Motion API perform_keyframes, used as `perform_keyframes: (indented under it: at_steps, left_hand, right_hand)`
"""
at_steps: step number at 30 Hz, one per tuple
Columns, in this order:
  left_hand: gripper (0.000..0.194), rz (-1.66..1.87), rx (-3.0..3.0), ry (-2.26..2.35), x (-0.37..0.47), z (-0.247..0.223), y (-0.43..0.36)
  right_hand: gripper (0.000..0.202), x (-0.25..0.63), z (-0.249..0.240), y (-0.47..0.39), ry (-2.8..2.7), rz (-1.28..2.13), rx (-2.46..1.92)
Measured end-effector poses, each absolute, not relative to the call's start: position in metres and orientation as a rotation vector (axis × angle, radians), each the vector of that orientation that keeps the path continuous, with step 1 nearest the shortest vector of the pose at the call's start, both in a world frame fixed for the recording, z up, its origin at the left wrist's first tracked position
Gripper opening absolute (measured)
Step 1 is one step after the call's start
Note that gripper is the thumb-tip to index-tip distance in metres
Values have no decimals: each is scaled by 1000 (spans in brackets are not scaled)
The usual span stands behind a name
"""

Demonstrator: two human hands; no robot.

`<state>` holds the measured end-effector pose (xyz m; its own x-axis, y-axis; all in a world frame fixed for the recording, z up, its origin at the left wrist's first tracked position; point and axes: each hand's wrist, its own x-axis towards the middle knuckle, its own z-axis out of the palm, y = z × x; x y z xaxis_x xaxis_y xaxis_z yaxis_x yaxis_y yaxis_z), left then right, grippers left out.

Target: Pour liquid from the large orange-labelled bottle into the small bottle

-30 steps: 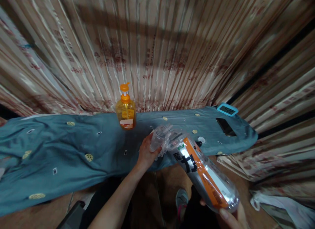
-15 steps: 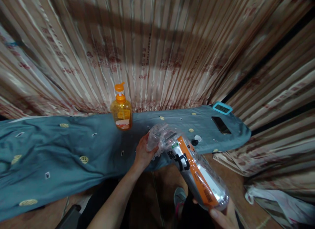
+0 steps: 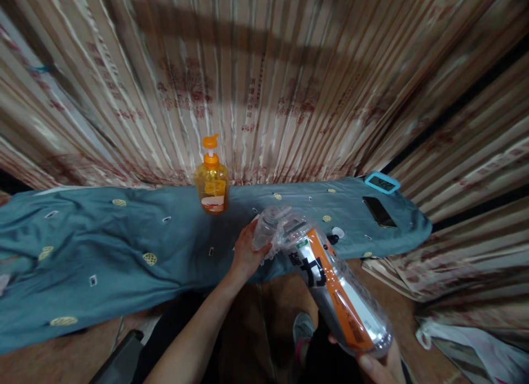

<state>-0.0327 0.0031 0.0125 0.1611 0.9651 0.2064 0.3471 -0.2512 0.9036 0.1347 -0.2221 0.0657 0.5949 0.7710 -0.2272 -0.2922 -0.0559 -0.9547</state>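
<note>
My left hand point(image 3: 246, 255) is closed around a small clear plastic container point(image 3: 266, 230), with some crinkled white material under it. My right hand point(image 3: 382, 366) grips the bottom end of a large clear bottle point(image 3: 345, 301) that has an orange and silver label. The bottle lies tilted, its upper end pointing left and touching or overlapping the small container. Where the two meet, the clear plastic makes the exact contact hard to tell. Just beyond the bottle, a black cap-like piece point(image 3: 333, 239) and a white round disc point(image 3: 338, 231) rest on the cloth.
An orange pump bottle point(image 3: 213, 188) stands on the teal cloth-covered surface point(image 3: 182, 246). At the right end are a phone point(image 3: 379, 212) and a blue-framed digital clock point(image 3: 382, 182). Patterned curtains point(image 3: 248, 86) hang behind. A white bag point(image 3: 467, 340) sits low at right.
The whole scene has shifted slightly right as the camera turned a little. Both hands keep their hold, and the bottle and small container stay in nearly the same arrangement.
</note>
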Motion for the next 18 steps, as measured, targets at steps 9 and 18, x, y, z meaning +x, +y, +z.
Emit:
perform_keyframes:
  at_steps: [9,18]
  left_hand:
    - [62,1108,1747,1260,-32,10,3]
    - [64,1109,1750,1258,-31,10,3]
  right_hand:
    - [88,134,63,-224,-396,910,-1331]
    - [98,132,60,-225,-469,938,-1262]
